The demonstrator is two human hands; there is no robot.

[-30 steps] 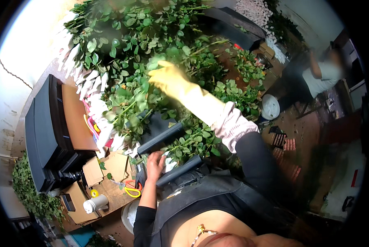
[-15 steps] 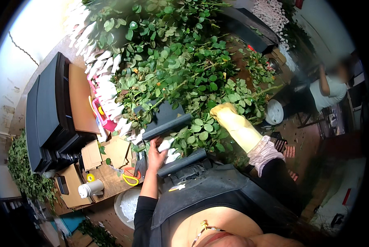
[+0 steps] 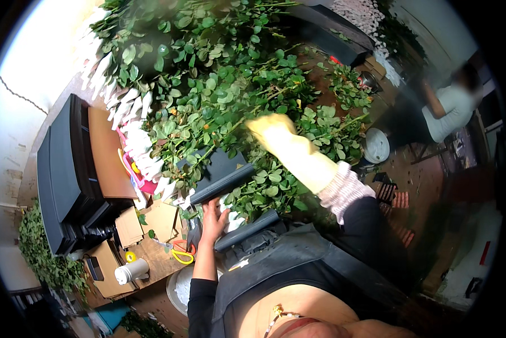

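Note:
My left hand [image 3: 212, 224] is bare, its thumb and fingers apart, at the near end of a dark ridged bar [image 3: 222, 184] on a black stand. White-wrapped flower heads [image 3: 235, 218] lie just right of it, beside the leafy stems. My right hand [image 3: 272, 130] wears a long yellow rubber glove and reaches over a thick heap of leafy rose stems [image 3: 208, 96]. Its fingertips meet the leaves, and whether they grip a stem is hidden. A second dark bar [image 3: 247, 231] lies close to my apron.
On the left stand a stack of black boards [image 3: 67, 174], brown cardboard pieces [image 3: 158, 218], orange-and-yellow scissors [image 3: 183, 252] and a white cup [image 3: 131, 271]. A white bucket [image 3: 179, 287] sits below the table edge. Another person [image 3: 447, 112] works at far right near a white bucket [image 3: 376, 145].
My gloved right hand has moved left and farther over the stems. My left hand has loosened from a white-wrapped flower head, its fingers now spread. The view has shifted slightly.

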